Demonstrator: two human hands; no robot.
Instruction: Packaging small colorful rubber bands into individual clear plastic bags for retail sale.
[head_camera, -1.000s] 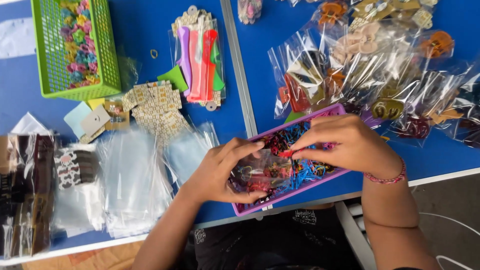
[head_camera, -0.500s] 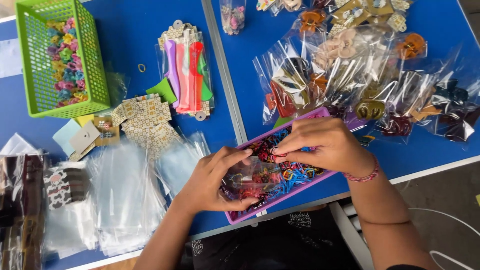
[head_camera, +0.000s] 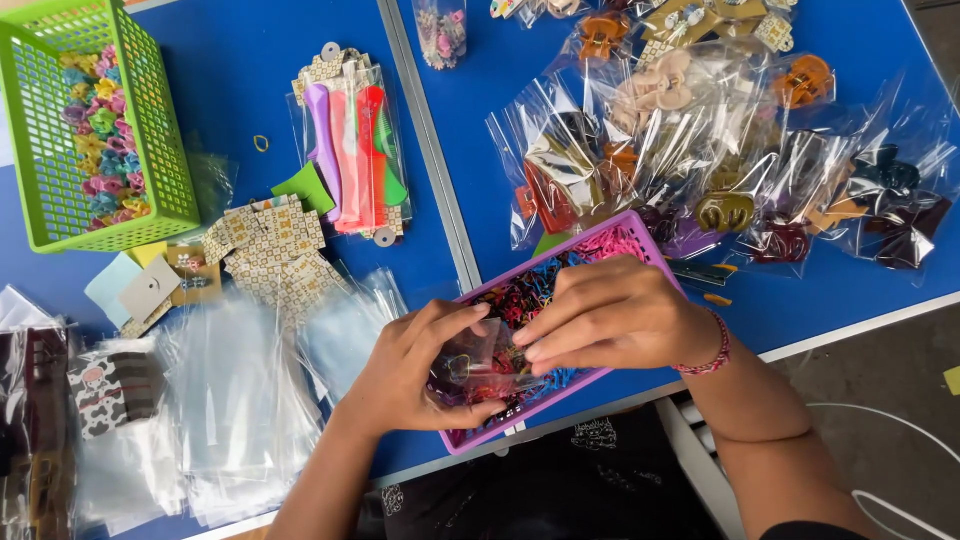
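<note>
A purple tray (head_camera: 640, 228) full of small coloured elastic bands (head_camera: 535, 285) sits at the blue table's near edge. Over it my left hand (head_camera: 415, 365) holds a small clear plastic bag (head_camera: 478, 362) with some bands inside. My right hand (head_camera: 610, 320) pinches at the bag's top edge from the right, fingers bent; a woven bracelet (head_camera: 706, 350) circles that wrist. The tray's middle is hidden under both hands.
A green mesh basket (head_camera: 165, 150) of small clips stands at the far left. A pack of coloured combs (head_camera: 352, 150), patterned cards (head_camera: 275, 248), a stack of empty clear bags (head_camera: 215, 400) and several bagged hair claws (head_camera: 700, 140) lie around. The table edge runs just below the tray.
The view has shifted, so everything sits further right and lower. My hands stay over the purple tray; the left hand now cups the small bag more clearly while the right fingers work at its top.
</note>
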